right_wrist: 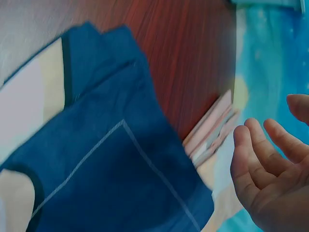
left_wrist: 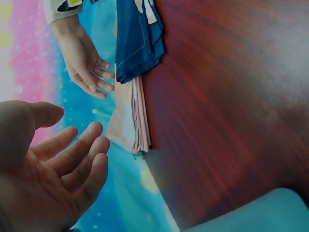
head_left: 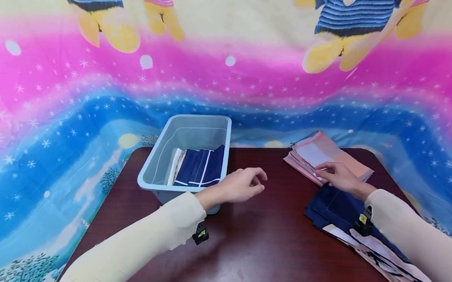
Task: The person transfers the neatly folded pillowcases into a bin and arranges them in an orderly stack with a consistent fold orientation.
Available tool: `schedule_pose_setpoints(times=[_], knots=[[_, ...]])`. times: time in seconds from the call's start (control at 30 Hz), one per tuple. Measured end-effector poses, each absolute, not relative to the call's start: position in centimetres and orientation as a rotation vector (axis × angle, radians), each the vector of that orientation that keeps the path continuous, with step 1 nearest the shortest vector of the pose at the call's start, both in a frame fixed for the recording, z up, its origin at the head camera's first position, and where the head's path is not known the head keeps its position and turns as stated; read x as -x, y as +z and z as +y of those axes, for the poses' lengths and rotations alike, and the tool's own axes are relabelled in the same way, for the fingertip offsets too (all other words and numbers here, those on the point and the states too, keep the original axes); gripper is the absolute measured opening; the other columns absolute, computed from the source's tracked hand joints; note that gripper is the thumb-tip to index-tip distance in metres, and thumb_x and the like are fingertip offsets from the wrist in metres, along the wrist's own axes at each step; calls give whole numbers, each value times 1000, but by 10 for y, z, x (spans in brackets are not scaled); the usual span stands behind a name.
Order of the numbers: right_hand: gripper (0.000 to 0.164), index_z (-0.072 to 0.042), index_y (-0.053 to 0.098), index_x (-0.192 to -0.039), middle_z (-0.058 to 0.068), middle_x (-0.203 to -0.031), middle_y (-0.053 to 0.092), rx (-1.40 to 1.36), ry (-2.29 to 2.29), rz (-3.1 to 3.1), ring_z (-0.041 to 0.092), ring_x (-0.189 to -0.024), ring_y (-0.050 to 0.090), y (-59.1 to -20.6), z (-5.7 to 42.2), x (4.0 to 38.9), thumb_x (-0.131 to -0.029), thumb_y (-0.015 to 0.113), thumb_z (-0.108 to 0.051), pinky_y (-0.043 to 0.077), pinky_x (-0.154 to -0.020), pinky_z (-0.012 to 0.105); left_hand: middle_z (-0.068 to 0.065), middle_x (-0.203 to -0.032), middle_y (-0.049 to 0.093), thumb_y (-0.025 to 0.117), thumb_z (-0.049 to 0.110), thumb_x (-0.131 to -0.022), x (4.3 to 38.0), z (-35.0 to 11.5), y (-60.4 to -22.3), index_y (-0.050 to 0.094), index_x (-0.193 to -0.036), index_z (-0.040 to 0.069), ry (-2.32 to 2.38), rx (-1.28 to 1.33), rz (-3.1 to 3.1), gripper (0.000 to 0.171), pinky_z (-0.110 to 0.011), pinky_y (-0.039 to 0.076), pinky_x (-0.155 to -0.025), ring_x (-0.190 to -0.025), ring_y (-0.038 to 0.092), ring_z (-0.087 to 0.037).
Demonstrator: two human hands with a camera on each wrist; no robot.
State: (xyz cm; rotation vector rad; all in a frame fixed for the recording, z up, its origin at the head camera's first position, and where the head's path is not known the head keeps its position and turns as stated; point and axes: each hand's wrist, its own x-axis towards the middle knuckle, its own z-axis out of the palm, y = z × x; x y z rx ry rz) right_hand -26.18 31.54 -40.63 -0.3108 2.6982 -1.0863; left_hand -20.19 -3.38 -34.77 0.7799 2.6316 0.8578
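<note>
My left hand hovers just right of a grey-blue plastic bin, its fingers loosely bent and nothing held. Inside the bin stand folded dark blue cloths with white lines, beside a folded white cloth. On the right, my right hand is over a folded pink and peach checked cloth; in the right wrist view its fingers are relaxed with nothing between them. Under my right forearm lies a folded navy cloth with pale pink and white parts, overlapping the near edge of the pink one.
A dark red-brown wooden table carries everything. Behind and around it hangs a printed curtain in pink, blue and cream, close against the bin and the table's edges.
</note>
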Motion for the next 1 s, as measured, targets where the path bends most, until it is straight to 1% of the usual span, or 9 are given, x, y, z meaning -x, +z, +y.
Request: schedule_pose_setpoints(times=[0.17,0.27,0.37,0.47,0.57,0.63,0.7,0.87,1.0], knots=[[49,10,49,-139,31,-127,63,275,-1043,2736,14,-87,66,-413,331,265,-109,46,-28,55,-74,32,1,-108,74,60,25,-101,200,-29,-355,63,-124,19,821,-789,2651,24,-25,52,-80,-88,67,-7],[50,12,48,-139,35,-131,61,276,-1051,2736,26,-95,70,-417,336,262,-109,45,-28,57,-82,41,2,-105,75,61,24,-100,198,-27,-362,64,-122,18,809,-758,2663,23,-24,52,-77,-84,66,-6],[50,12,48,-139,37,-132,59,262,-1061,2736,36,-102,70,-421,340,259,-109,45,-28,54,-91,52,2,-102,75,63,24,-99,195,-26,-370,65,-120,17,819,-715,2662,22,-24,51,-73,-80,65,-5],[50,12,47,-140,38,-133,58,243,-1059,2747,41,-106,69,-423,345,256,-109,44,-28,52,-95,57,1,-100,75,63,24,-99,193,-24,-377,66,-119,15,847,-685,2645,22,-25,51,-72,-77,65,-6],[48,12,50,-138,36,-129,61,236,-1011,2792,38,-103,69,-425,353,257,-109,45,-27,57,-86,45,1,-99,75,64,23,-99,193,-25,-383,66,-118,15,871,-669,2631,21,-25,51,-73,-79,65,-6],[47,12,53,-135,35,-125,63,238,-970,2833,37,-100,68,-426,359,258,-108,47,-26,56,-79,38,1,-99,75,64,23,-99,193,-27,-387,66,-118,15,881,-661,2626,21,-25,51,-74,-80,65,-6],[46,12,55,-132,34,-122,63,236,-907,2893,40,-101,66,-427,366,258,-108,49,-26,55,-75,36,1,-99,74,63,23,-99,193,-28,-389,66,-117,15,890,-654,2619,21,-25,52,-74,-81,65,-6],[45,14,56,-129,37,-124,60,224,-816,2967,51,-111,60,-434,382,255,-107,51,-25,55,-82,54,1,-99,74,64,23,-99,192,-29,-396,67,-118,14,909,-629,2600,21,-25,51,-71,-79,64,-7],[46,15,54,-130,40,-126,57,206,-775,2958,56,-113,56,-439,393,255,-106,51,-24,52,-87,61,1,-98,74,64,22,-98,191,-33,-401,67,-117,13,932,-604,2590,22,-25,51,-72,-81,64,-7]])
